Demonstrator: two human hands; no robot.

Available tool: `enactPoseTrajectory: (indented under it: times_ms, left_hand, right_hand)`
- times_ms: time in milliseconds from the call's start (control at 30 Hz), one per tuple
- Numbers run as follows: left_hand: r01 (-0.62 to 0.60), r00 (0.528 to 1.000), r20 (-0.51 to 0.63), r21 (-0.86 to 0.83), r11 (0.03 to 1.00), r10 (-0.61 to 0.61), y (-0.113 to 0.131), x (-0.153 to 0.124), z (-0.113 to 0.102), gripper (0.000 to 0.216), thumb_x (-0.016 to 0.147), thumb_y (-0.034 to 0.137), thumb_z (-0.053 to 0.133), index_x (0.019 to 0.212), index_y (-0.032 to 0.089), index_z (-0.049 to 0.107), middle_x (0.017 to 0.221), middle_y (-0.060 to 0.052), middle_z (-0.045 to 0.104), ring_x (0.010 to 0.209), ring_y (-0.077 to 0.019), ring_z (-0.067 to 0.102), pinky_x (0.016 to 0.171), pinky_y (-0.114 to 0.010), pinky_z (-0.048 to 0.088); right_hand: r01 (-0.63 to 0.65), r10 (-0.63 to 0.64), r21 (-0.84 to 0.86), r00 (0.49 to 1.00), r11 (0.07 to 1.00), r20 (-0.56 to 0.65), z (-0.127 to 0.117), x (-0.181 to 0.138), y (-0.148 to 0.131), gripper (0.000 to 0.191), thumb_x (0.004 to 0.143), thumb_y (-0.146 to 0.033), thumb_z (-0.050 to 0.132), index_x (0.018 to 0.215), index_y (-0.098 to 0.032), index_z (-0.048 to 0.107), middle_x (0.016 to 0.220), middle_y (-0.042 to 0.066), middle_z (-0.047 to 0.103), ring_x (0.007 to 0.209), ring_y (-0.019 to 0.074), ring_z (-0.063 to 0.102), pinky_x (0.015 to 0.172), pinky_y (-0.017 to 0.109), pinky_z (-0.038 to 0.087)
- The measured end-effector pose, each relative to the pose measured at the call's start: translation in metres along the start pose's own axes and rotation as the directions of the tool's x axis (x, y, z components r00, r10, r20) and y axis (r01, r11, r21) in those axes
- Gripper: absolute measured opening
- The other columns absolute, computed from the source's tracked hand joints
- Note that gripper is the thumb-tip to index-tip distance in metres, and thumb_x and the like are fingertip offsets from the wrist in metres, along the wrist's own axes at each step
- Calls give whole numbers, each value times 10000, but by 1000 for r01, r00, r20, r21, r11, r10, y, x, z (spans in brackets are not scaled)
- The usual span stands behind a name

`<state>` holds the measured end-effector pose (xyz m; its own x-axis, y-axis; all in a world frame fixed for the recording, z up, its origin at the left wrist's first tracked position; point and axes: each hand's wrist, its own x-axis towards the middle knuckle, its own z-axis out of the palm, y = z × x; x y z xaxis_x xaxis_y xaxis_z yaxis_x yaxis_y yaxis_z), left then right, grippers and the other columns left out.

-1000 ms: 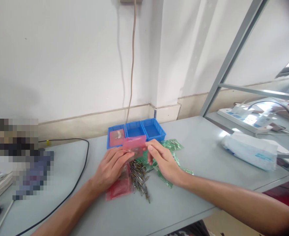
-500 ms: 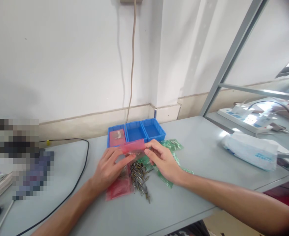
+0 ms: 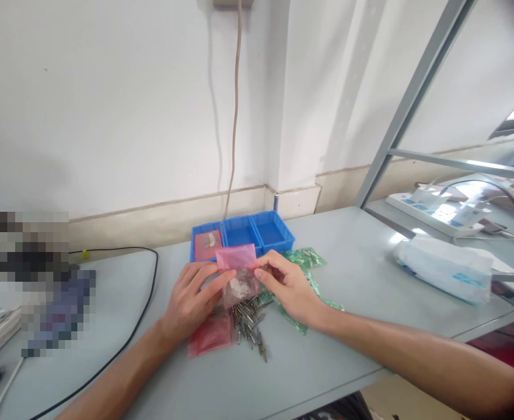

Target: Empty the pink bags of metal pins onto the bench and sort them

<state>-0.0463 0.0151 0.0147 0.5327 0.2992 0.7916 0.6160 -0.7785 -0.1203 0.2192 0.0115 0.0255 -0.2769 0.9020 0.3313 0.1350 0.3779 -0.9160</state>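
Pink bag (image 3: 245, 281) now more face-on

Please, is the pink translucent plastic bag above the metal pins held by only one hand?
No, the left hand and the right hand each hold one side of this pink plastic bag.

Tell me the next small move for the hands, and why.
I'd probably slide the right hand along the held bag's top to check it is closed, while the left hand steadies it. Both hands pinch the bag, pale contents show inside, loose pins lie beneath, and I can't tell whether it's sealed.
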Motion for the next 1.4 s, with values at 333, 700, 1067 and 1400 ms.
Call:
enactPoseTrajectory:
  times_ms: [333, 700, 1067, 1400]
  left_hand:
    - [32, 999, 3, -60, 998, -32, -1, 0, 1, 443, 972, -37, 594, 1337, 202, 668, 1025, -84, 759, 966, -218, 656, 881, -374, 521]
    - [22, 1000, 20, -82, 996, -20, -2, 0, 2, 334, 1044, 92, 582, 1360, 184, 642, 908, -65, 748, 867, -206, 650, 858, -387, 498]
    - [3, 998, 58, -27, 1000, -1, -3, -1, 1, 399, 1013, 23, 541, 1370, 180, 628, 897, -56, 741, 870, -212, 642, 877, -392, 497]
    - [-56, 996, 60, -69, 996, 61, 0, 3, 0, 418, 976, -7, 583, 1353, 163, 643, 970, -89, 739, 949, -238, 640, 896, -409, 518]
  right_hand:
    - [-2, 2, -20, 1000, 1000, 12, 0, -1, -4, 205, 1068, -415, 615, 1021, -254, 734, 956, 15, 613, 813, 178, 550, 743, 319, 442]
    - [8, -8, -35, 1000, 999, 8, -1, 0, -7, 232, 1073, -426, 600, 984, -247, 719, 960, 19, 622, 815, 181, 546, 756, 326, 451]
    - [-1, 1, -12, 1000, 1000, 15, 0, -1, -4, 190, 1056, -404, 630, 981, -253, 716, 961, 17, 626, 840, 186, 570, 771, 323, 462]
    - [-20, 20, 24, 999, 1000, 31, 1, 0, -5, 258, 1030, -421, 665, 866, -230, 609, 866, -6, 566, 782, 170, 524, 718, 308, 434]
